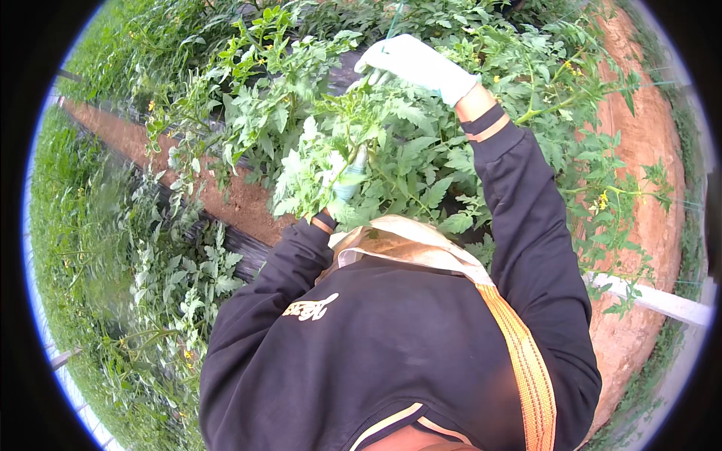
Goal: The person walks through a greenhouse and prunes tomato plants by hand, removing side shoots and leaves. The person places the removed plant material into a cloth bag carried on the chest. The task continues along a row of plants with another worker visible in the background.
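My left hand (350,177), in a pale glove, is around the leafy stem of a tomato plant (316,163) just ahead of my chest; leaves hide part of the fingers. Above and to the right, my right hand (414,62), in a white glove, is raised with bent fingers beside a thin green string (395,22) that runs upward. Whether the fingers grip the string cannot be told. Tomato foliage (423,146) lies below the right hand. An open cloth bag (406,237) hangs at my front from an orange woven strap (524,361).
Rows of tomato plants with yellow flowers stand on the left (186,270) and right (609,197). Bare soil (242,206) and black plastic mulch film (248,251) run between rows on the left. A white bar (654,299) crosses the earth strip at the right.
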Demonstrator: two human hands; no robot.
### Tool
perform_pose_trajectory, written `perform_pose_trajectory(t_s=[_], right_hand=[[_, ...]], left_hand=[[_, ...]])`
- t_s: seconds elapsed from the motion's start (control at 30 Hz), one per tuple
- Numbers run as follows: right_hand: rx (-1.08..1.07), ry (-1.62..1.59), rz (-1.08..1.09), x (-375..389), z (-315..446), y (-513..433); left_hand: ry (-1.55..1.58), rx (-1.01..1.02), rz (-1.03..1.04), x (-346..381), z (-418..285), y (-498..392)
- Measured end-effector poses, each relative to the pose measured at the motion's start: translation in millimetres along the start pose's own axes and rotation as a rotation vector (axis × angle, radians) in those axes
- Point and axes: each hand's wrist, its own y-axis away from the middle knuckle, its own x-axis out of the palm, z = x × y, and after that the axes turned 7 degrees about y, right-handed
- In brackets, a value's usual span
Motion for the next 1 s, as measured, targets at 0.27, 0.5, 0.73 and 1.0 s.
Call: perform_pose_trajectory(t_s=[0.27,0.5,0.73,1.0], right_hand=[[0.007,0.202,0.031,50.9,-5.3,11.9],[-0.016,0.442,-0.625,82.3,-22.6,57.7],[-0.066,-0.227,0.018,56.7,-15.2,72.6],[-0.044,0.229,0.219,22.8,16.6,57.2]], left_hand=[[0.209,0.052,-0.480,-40.1,24.3,-23.1],[0.497,-0.038,-0.440,-49.8,34.6,-71.2],[0.661,-0.091,-0.386,-33.7,7.7,-90.8],[0.463,0.034,0.073,22.4,-20.2,-83.8]])
